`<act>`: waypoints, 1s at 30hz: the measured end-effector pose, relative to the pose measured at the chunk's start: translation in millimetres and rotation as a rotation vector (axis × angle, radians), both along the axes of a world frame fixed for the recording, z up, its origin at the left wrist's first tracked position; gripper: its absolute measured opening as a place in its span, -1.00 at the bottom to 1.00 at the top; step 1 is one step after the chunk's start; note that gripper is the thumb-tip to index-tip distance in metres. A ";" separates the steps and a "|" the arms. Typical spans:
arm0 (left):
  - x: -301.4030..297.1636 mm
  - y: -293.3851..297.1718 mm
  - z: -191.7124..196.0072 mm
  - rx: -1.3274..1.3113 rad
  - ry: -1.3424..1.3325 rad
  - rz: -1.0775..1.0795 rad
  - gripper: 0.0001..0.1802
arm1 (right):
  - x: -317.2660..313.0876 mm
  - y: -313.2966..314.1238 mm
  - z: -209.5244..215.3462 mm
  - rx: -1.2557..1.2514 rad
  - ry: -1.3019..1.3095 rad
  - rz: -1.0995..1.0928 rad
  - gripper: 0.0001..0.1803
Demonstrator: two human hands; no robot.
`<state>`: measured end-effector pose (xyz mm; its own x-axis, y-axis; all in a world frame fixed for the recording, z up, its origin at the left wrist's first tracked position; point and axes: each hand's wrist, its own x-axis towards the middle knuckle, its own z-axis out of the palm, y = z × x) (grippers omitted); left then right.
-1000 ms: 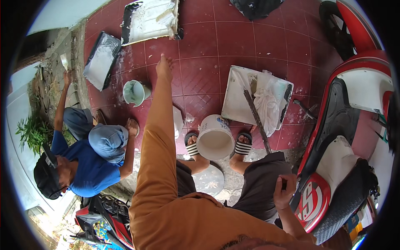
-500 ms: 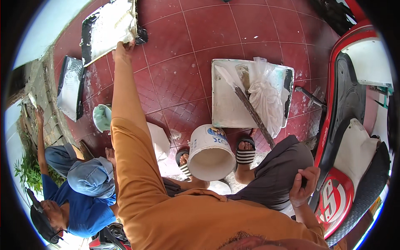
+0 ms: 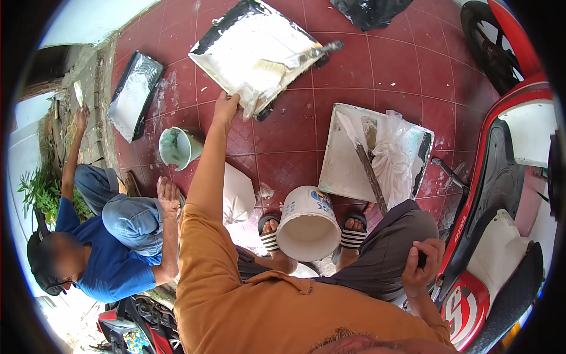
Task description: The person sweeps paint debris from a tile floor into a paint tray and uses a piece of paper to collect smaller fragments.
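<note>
While my left hand [image 3: 227, 109] grips the tray [image 3: 224, 59], my right hand [image 3: 422, 265] sits half curled

With straight ahead taken as twelve, my right hand is nearest, at three o'clock by my knee; the inside of its bent fingers is dark, so I cannot tell whether it grasps anything. At twelve, between my striped sandals [image 3: 352, 239], stands a white bucket [image 3: 298, 206], mouth toward me. A co-worker [image 3: 115, 265] in blue sits low at nine, raising a pale brush-like tool [image 3: 78, 93]. At two stands a red motorbike [image 3: 492, 165]. At eleven, partly behind my forearm, lies a white bag-like shape [image 3: 240, 186].

Farther out at one, a square off-white board [image 3: 339, 162] lies on the red tiled floor [image 3: 289, 133], bearing a crumpled plastic bag [image 3: 392, 156]; a dark stick [image 3: 370, 174] crosses it toward my leg. At ten there is a small pale green bucket [image 3: 177, 147].

Beyond these, at eleven, my left hand has its fingers closed on the tray's near rim. The tray lies on the floor between eleven and twelve, dark at its edges, coated white, a wide brush [image 3: 271, 66] resting on it. A narrow dark tray [image 3: 148, 103] lies toward half past ten. Farthest, just past twelve, is a black bag [image 3: 372, 13].
</note>
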<state>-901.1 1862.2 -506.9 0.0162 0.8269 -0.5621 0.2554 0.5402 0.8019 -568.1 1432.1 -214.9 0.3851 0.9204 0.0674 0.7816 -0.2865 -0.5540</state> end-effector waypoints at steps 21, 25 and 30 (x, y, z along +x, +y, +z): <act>27.7 -58.6 43.1 0.488 0.792 -0.662 -0.51 | 4.7 12.5 -7.8 0.030 0.084 0.054 -0.86; 48.7 -86.9 78.2 0.699 0.758 -0.652 -0.57 | 6.5 7.7 -8.5 0.044 0.078 0.031 -0.86; 97.2 -159.5 101.0 0.799 0.421 -0.938 -0.69 | 6.5 4.0 -8.9 0.053 0.091 0.016 -0.86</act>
<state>-803.9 1702.7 -405.9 0.7109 0.7028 -0.0257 0.5818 -0.5671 0.5831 -561.6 1436.1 -223.8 0.3773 0.9225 0.0817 0.7316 -0.2428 -0.6370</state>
